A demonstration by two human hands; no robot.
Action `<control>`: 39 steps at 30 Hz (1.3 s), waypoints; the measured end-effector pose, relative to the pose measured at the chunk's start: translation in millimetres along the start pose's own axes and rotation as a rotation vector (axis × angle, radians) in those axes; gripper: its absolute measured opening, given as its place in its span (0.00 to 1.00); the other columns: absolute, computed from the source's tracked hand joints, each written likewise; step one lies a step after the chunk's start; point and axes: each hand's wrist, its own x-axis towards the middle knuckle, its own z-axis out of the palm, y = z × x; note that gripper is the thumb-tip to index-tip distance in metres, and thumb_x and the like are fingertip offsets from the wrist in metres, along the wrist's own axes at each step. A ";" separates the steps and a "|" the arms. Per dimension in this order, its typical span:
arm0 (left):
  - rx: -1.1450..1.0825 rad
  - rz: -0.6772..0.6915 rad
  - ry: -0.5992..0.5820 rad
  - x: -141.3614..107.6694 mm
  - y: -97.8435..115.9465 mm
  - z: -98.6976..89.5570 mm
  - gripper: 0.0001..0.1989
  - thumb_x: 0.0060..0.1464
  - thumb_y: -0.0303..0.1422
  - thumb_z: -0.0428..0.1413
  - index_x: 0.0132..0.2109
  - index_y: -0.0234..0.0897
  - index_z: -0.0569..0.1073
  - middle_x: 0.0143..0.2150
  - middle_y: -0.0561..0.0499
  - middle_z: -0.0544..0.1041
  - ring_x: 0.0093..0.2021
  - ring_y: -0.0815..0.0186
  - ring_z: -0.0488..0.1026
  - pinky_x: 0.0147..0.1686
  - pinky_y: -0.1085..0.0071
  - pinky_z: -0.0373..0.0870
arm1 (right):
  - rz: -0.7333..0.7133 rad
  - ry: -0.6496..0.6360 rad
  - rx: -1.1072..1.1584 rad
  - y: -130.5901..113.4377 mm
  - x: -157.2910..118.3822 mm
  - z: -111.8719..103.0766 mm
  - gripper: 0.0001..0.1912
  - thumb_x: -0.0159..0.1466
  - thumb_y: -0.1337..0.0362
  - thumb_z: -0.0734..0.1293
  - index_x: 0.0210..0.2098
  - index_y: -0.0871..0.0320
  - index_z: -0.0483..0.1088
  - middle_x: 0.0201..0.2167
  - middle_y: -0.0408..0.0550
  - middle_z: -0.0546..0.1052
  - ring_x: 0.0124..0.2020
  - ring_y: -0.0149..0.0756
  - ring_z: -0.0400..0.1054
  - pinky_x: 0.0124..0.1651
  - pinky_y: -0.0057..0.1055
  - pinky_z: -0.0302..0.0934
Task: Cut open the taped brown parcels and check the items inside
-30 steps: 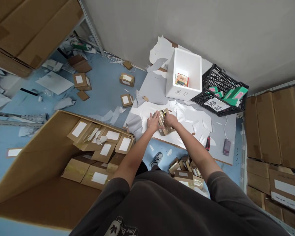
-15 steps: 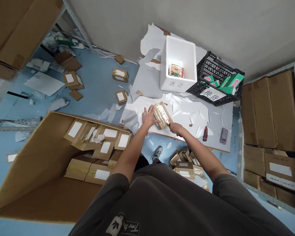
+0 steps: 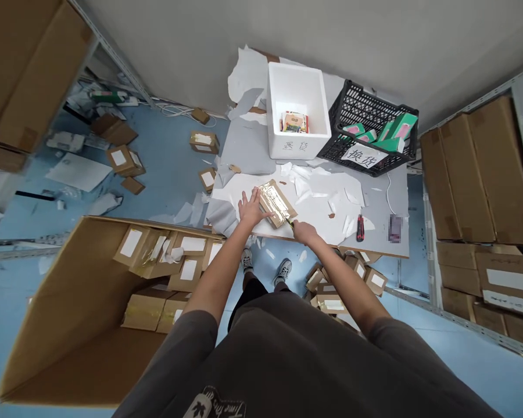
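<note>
A small taped cardboard box (image 3: 275, 201) lies tilted near the front edge of the table (image 3: 375, 232), its tape shining. My left hand (image 3: 250, 210) rests against the box's left side, fingers spread. At the lower right corner of the box, my right hand (image 3: 304, 231) is closed around a small cutter (image 3: 290, 222) whose tip touches the box. Most of the cutter is hidden in the fist. Torn white paper (image 3: 302, 187) lies beside and under the box. A red and black tool (image 3: 360, 228) lies on the table to the right.
A white foam bin (image 3: 298, 147) and a black crate (image 3: 375, 168) stand at the table's back. A large open carton (image 3: 52, 313) holding several small boxes is at the left. Shelves with cartons (image 3: 473, 174) stand at the right; more boxes lie on the floor.
The view has shifted, so the table and bins appear further left. Both hands remain at the box. A little of the cutter now shows more clearly beside the right hand.
</note>
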 end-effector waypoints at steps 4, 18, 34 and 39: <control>0.064 0.233 0.080 -8.1 8.1 -1.0 0.48 0.65 0.56 0.60 0.83 0.40 0.56 0.85 0.37 0.52 0.86 0.41 0.37 0.81 0.43 0.44 | -0.013 0.193 0.197 33.1 -13.0 11.1 0.12 0.81 0.57 0.59 0.54 0.55 0.70 0.45 0.59 0.83 0.47 0.51 0.82 0.48 0.38 0.70; 0.232 0.603 -0.139 4.9 44.1 -7.1 0.28 0.54 0.30 0.67 0.63 0.45 0.82 0.66 0.39 0.75 0.72 0.45 0.65 0.76 0.51 0.57 | -0.117 0.057 1.145 44.2 26.6 45.4 0.21 0.78 0.39 0.53 0.42 0.48 0.56 0.25 0.33 0.69 0.24 0.33 0.71 0.31 0.26 0.67; 0.139 0.525 -0.127 6.0 47.9 6.9 0.43 0.48 0.25 0.74 0.70 0.41 0.70 0.82 0.39 0.62 0.83 0.49 0.57 0.79 0.55 0.60 | -0.173 0.152 0.127 60.9 36.8 4.6 0.18 0.82 0.53 0.58 0.54 0.53 0.75 0.46 0.55 0.85 0.48 0.47 0.77 0.47 0.31 0.62; 0.152 0.504 -0.152 10.0 49.4 6.7 0.48 0.50 0.25 0.74 0.75 0.41 0.66 0.82 0.39 0.61 0.83 0.50 0.56 0.78 0.58 0.60 | -0.182 0.070 0.426 62.0 27.3 19.4 0.18 0.83 0.54 0.54 0.47 0.53 0.71 0.32 0.43 0.79 0.33 0.39 0.74 0.42 0.28 0.64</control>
